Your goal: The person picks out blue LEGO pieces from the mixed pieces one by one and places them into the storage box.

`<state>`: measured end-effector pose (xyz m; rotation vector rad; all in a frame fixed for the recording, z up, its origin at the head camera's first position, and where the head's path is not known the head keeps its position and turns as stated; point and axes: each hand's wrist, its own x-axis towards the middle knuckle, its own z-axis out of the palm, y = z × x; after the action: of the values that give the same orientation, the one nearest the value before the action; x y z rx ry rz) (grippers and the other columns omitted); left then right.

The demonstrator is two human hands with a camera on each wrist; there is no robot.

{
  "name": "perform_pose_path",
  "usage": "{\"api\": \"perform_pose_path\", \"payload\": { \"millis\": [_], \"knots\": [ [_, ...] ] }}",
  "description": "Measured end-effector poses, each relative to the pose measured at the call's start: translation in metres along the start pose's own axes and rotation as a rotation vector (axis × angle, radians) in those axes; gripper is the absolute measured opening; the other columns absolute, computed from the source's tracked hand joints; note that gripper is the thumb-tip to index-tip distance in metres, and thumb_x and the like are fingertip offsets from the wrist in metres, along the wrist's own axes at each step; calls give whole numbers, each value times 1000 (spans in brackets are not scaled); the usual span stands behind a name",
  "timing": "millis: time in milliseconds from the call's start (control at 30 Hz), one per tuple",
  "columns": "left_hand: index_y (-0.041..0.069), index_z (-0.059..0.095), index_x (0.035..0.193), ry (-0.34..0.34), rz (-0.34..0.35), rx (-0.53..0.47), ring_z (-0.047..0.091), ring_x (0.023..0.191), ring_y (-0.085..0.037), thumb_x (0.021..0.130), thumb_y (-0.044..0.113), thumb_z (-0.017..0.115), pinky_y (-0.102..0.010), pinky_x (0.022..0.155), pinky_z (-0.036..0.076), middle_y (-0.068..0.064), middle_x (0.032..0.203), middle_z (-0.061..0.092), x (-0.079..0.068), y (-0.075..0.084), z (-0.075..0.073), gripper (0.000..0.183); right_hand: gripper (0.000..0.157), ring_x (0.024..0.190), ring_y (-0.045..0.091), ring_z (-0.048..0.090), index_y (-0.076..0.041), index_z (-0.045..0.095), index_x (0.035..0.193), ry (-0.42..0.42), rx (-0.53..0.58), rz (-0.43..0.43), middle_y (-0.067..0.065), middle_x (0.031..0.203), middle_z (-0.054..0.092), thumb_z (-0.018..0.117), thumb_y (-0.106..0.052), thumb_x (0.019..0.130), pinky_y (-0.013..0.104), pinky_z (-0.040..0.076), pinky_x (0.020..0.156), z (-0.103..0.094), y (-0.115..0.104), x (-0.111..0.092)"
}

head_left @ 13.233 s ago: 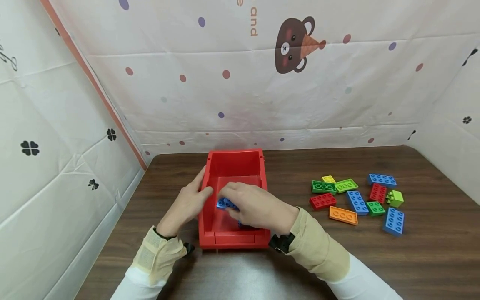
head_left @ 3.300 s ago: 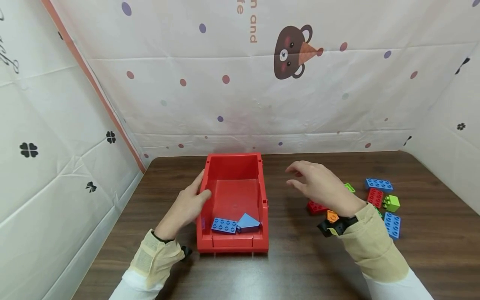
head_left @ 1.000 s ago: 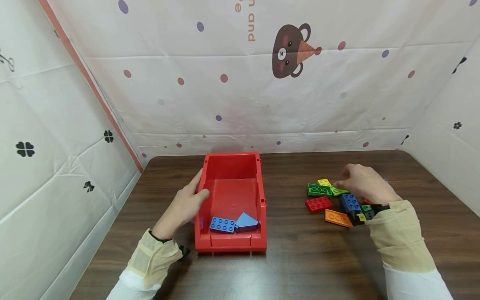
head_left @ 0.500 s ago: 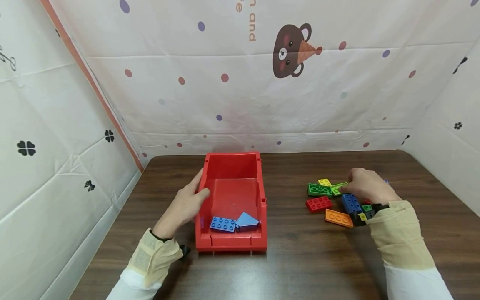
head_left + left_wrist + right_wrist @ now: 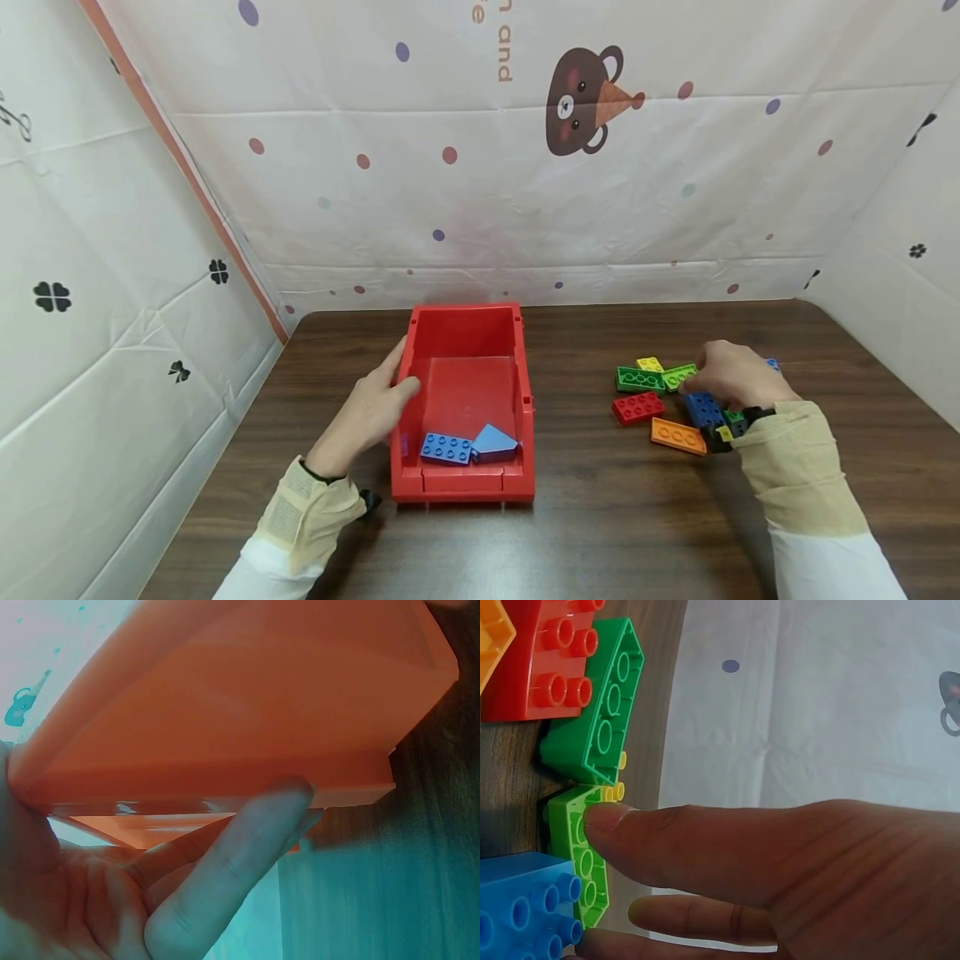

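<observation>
Gripping red plastic bin with left hand; poising nearer right hand, loose and apparently empty, at right end of lime-green oblong plastic brick aligned lengthwise toward it; cannot confirm contact.

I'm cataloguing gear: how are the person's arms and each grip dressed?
Left sleeve and right sleeve are white, with beige wraps at the wrists. A black device shows by each wrist, the right one bearing a yellow patch. Left grip and right grip are gloveless.
</observation>
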<state>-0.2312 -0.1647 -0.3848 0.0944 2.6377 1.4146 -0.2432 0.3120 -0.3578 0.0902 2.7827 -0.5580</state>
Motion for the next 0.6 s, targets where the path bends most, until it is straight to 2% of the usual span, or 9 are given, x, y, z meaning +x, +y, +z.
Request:
{"api": "perform_pose_path", "payload": {
  "millis": [367,600],
  "knots": [
    [27,21,172,0,11,19,71,85,-29,101,24,52,-43,67,64,-22,126,66,0,0,0,77,37,71,28,60,12,61,102,-4,8,-2,15,83,58,77,-20,93,37,56,59,3,2,2],
    [27,21,172,7,12,27,71,86,-29,101,24,52,-44,68,64,-23,128,65,0,0,0,77,36,70,28,59,11,61,100,1,8,-1,16,84,58,77,-20,93,35,55,56,7,5,4]
  ]
}}
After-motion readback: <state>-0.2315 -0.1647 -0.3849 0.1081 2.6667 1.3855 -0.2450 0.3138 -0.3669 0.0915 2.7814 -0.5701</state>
